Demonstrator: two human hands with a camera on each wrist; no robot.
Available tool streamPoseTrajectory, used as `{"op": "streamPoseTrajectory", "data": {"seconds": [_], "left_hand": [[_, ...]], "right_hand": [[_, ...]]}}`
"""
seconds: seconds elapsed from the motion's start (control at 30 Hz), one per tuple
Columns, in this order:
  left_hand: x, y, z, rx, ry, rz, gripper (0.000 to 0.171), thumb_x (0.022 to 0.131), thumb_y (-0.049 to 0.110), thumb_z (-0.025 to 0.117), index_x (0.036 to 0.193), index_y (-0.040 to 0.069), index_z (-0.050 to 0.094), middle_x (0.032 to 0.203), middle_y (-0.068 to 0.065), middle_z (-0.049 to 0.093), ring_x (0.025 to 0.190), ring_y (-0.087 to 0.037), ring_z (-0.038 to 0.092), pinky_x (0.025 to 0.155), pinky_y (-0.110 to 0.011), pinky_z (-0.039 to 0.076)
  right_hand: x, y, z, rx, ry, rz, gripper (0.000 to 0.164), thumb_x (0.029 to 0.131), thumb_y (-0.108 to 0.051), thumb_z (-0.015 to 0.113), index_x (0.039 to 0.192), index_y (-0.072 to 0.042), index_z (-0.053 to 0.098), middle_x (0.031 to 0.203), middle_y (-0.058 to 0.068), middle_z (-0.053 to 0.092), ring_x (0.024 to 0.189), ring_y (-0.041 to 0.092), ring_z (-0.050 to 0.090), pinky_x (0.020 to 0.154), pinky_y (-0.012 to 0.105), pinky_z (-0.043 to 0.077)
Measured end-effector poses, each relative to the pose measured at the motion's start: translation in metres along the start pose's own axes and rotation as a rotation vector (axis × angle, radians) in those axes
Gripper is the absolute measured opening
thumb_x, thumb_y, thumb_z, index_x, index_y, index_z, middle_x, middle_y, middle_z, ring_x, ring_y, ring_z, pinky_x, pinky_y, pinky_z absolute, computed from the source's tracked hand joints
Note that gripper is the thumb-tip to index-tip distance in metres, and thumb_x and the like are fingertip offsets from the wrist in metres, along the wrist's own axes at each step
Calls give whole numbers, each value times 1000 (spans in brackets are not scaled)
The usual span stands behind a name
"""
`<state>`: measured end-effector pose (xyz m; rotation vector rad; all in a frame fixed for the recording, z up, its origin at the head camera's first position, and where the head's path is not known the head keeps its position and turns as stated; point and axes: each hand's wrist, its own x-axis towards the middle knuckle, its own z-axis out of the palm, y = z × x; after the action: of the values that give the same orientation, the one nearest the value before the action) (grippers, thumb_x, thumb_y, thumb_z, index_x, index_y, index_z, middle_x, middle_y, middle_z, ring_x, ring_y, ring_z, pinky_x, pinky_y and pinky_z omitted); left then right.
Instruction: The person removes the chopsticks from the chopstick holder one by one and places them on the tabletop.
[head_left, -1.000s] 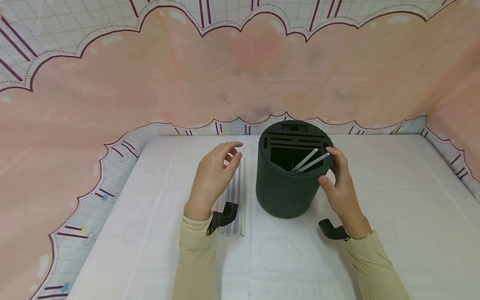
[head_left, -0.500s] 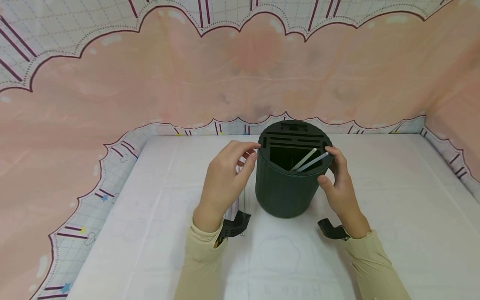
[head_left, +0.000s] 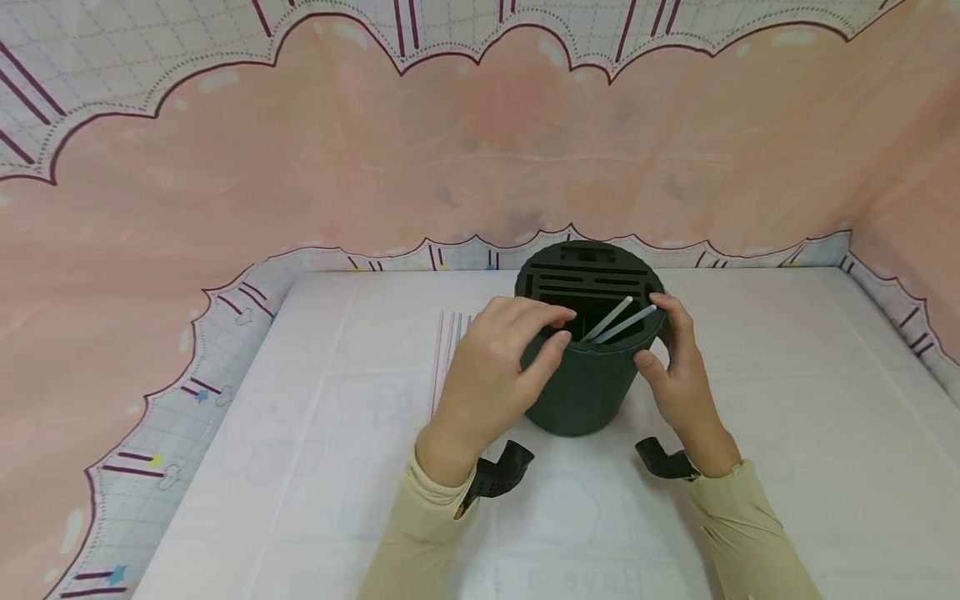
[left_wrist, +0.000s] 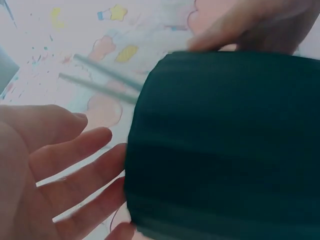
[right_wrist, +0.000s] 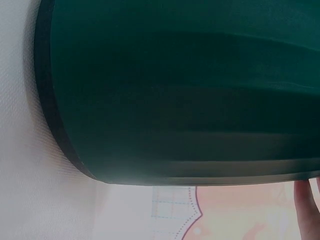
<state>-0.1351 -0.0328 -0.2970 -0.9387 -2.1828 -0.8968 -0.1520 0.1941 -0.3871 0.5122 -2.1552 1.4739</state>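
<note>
A dark green holder (head_left: 588, 387) with a slotted top stands on the white table, its opening facing me. Out of that opening lean two thin straw-like sticks, a pale stick (head_left: 611, 317) and a bluish stick (head_left: 630, 322). My right hand (head_left: 684, 367) grips the holder's right rim, thumb in front and fingers round the far side. My left hand (head_left: 491, 362) is over the left rim with relaxed fingers and nothing between them. In the left wrist view, the fingers (left_wrist: 82, 175) reach to the holder's edge, beside the sticks.
Several long thin pastel sticks (head_left: 436, 358) lie on the white table (head_left: 322, 467) left of the holder, partly hidden behind my left hand and forearm. A patterned peach cloth backdrop (head_left: 360, 167) rises behind the table and along its sides.
My left hand has moved right from above the sticks on the table to the holder's left rim. The right hand and the holder have stayed in place.
</note>
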Motion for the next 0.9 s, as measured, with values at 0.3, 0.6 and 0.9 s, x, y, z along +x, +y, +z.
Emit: {"op": "streamPoseTrajectory", "data": {"seconds": [0.3, 0.6, 0.9], "left_hand": [[1, 9, 9, 113, -46, 12, 23, 88, 26, 55, 106, 14, 65, 98, 6, 63, 99, -12, 50, 87, -33, 34], [-1, 12, 19, 191, -141, 2, 26, 89, 28, 53, 109, 14, 63, 97, 6, 63, 99, -11, 50, 103, -38, 21], [-1, 11, 19, 182, -151, -10, 26, 90, 29, 52, 107, 14, 64, 101, 6, 63, 98, -10, 50, 104, -37, 19]], "right_hand": [[2, 2, 0, 23, 5, -29, 70, 83, -51, 52, 136, -10, 29, 136, 7, 35, 121, 22, 36, 102, 37, 25], [4, 3, 1, 25, 16, -73, 73, 82, -53, 51, 135, -7, 31, 133, 4, 38, 119, 19, 38, 99, 30, 28], [3, 2, 1, 19, 16, -74, 73, 82, -52, 51, 135, -7, 30, 133, 4, 38, 119, 18, 38, 99, 29, 28]]}}
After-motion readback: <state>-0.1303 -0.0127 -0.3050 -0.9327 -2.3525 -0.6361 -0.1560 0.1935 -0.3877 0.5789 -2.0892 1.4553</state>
